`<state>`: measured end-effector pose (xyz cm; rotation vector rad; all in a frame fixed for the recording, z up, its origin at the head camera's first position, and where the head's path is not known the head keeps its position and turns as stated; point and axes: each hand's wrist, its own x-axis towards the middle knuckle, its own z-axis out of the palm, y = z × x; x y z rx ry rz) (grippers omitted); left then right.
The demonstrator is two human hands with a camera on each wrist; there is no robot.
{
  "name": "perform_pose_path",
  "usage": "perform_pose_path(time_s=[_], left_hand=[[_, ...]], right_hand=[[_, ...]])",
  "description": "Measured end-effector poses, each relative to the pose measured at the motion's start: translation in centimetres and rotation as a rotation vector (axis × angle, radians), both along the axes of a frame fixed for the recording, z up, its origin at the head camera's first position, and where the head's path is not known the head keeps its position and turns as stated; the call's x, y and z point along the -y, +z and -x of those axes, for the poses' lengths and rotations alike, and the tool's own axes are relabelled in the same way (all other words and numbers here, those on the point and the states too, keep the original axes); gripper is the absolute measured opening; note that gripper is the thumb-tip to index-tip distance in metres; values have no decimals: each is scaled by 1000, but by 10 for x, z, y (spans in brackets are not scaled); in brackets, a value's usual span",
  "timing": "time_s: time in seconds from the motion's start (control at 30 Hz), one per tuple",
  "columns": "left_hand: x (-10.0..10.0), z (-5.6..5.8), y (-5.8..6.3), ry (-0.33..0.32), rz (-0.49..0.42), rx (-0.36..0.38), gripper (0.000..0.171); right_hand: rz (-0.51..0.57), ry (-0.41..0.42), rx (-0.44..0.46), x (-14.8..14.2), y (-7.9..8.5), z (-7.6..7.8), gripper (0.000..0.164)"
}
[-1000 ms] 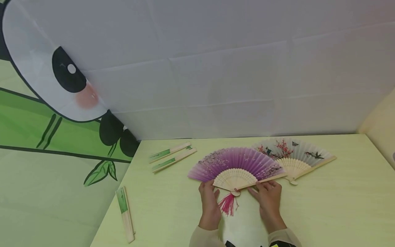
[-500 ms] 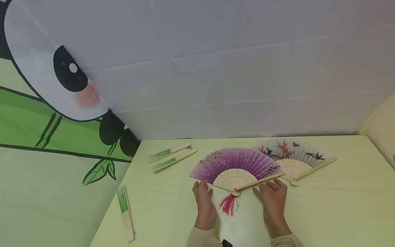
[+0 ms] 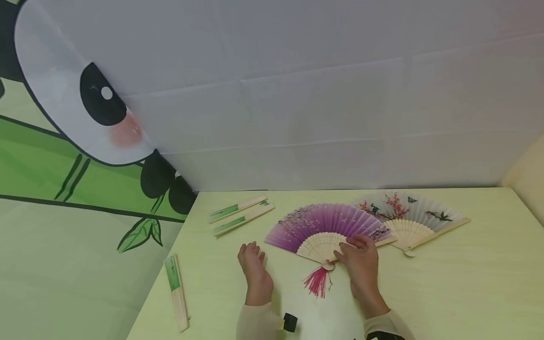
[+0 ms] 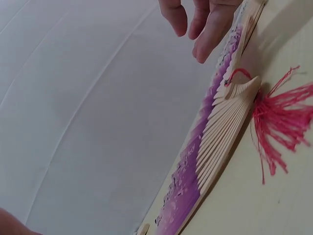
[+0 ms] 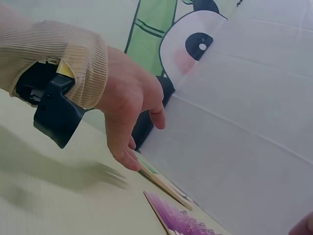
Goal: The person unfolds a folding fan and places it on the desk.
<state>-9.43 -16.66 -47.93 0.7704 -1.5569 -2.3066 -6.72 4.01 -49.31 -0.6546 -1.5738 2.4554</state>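
Observation:
An unfolded purple folding fan (image 3: pixel 327 222) with pale ribs and a pink tassel (image 3: pixel 316 281) lies on the table. My right hand (image 3: pixel 363 267) hovers above its right end stick; in the left wrist view the right hand's loose fingers (image 4: pixel 210 29) hang over the fan, apart from it. To the left of the fan, my left hand (image 3: pixel 255 274) is raised over the table and holds nothing, its fingers relaxed. The right wrist view shows that left hand (image 5: pixel 129 103) above the table, its shadow below.
A white unfolded fan (image 3: pixel 410 231) with red blossoms lies behind on the right, partly under the purple one. Two folded fans (image 3: pixel 244 219) with green bands lie at the back left, another folded fan (image 3: pixel 177 293) at the left edge. A white cloth (image 3: pixel 318 118) hangs behind.
Both hands have let go of the purple fan. The left hand has moved away to the left; the right hand went slightly right, then back left over the fan.

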Motion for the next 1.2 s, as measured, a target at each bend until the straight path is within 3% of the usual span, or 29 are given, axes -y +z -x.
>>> perform_pose_path(time_s=[0.23, 0.5, 0.83, 1.0, 1.2], left_hand=[[26, -6, 4, 22, 32, -6, 68], [49, -10, 9, 111, 74, 4, 66], [88, -18, 15, 217, 151, 40, 60], [113, -23, 11, 231, 270, 83, 59], [138, -28, 5, 243, 469, 187, 54]], right_hand=[[-35, 76, -11, 23, 4, 3, 42], [-40, 139, -38, 51, 11, 6, 38], [-57, 209, -72, 83, 10, -1, 38], [-65, 238, -82, 96, 7, -3, 37], [-73, 270, -88, 106, 6, -3, 37]])
